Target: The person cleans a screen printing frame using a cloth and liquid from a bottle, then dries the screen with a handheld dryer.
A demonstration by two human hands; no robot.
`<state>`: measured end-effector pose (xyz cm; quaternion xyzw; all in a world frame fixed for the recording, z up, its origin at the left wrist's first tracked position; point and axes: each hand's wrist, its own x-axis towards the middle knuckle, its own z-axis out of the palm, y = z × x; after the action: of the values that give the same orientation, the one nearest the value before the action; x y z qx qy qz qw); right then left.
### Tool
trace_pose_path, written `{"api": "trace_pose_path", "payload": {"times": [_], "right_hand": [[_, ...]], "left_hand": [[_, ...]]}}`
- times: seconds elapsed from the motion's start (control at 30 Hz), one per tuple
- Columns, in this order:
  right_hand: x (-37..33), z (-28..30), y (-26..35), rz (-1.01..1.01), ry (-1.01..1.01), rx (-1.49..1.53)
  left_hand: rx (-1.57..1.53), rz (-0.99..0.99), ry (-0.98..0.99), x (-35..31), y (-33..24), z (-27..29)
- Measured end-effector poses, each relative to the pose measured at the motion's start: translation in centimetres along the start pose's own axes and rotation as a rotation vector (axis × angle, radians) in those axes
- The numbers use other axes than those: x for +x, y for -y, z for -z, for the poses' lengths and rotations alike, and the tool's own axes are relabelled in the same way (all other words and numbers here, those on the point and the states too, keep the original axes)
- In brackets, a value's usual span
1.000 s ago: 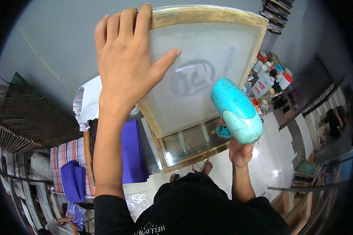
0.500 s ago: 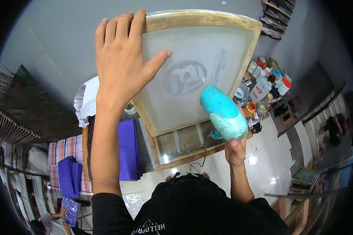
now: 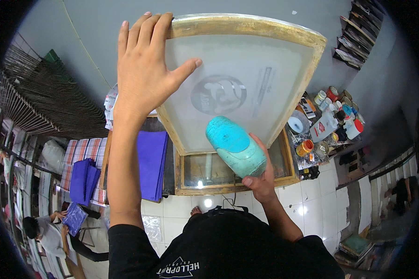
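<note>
A wooden screen printing frame (image 3: 307,74) stands tilted up before me, its pale mesh carrying a round design. My left hand (image 3: 143,69) holds its upper left corner, the fingers stretched along the side and the thumb over the mesh. Low in front of the mesh is a turquoise hair dryer (image 3: 237,146), pointing up and left. My right hand (image 3: 260,183) grips it from the right; most of the fingers are hidden behind it. Beneath the frame lies a wooden-edged box with a glass top (image 3: 228,169), a pale tube showing inside.
Folded purple fabric (image 3: 151,165) lies left of the box. To the right, a bench carries several jars, a white jug (image 3: 324,126) and an orange pot (image 3: 305,148). Another person (image 3: 51,232) handles a purple package at the lower left. A dark rack (image 3: 358,35) hangs at the upper right.
The hair dryer has moved left and slightly down across the mesh in my right hand. My left hand keeps its hold on the frame. The view has shifted, showing more of the other person.
</note>
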<state>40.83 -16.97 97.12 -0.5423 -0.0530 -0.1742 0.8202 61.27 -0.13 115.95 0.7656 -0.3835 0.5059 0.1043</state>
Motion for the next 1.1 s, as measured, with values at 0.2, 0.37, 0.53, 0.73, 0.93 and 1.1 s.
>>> {"api": "trace_pose_path", "payload": {"times": [0.2, 0.37, 0.53, 0.73, 0.93, 1.1], "right_hand": [[0.3, -0.8, 0.6, -0.029, 0.05, 0.038], [0.2, -1.0, 0.9, -0.007, 0.035, 0.015], [-0.1, -1.1, 0.5, 0.03, -0.019, -0.015], [-0.1, -1.4, 0.1, 0.076, -0.061, -0.004], [0.3, -2.0, 0.1, 0.07, -0.072, -0.049], [0.6, -1.9, -0.5, 0.084, -0.068, -0.037]], "left_hand": [[0.013, 0.003, -0.007, -0.1, 0.0, -0.5], [-0.011, 0.003, -0.015, 0.1, -0.1, -0.5], [-0.015, -0.002, -0.033, -0.1, 0.1, -0.8], [-0.023, -0.014, -0.061, -0.2, 0.3, -1.1], [-0.041, -0.02, -0.058, -0.2, 0.6, -1.0], [-0.051, -0.024, -0.071, -0.1, 0.8, -1.4]]}}
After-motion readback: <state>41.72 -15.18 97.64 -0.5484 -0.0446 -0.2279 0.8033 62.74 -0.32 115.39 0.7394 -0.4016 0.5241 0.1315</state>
